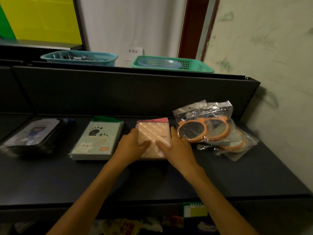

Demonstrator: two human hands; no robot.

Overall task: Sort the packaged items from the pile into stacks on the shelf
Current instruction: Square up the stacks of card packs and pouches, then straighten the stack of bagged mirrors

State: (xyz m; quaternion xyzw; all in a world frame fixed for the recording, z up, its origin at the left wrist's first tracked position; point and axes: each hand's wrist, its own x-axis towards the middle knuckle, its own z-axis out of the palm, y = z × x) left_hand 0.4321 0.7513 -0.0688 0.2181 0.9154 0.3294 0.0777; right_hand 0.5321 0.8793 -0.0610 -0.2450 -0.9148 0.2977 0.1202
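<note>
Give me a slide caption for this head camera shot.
Both hands square up a pink quilted pack stack on the shelf.

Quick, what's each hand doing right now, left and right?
Left hand: grips the left edge of the pink quilted stack.
Right hand: grips its right edge.
</note>
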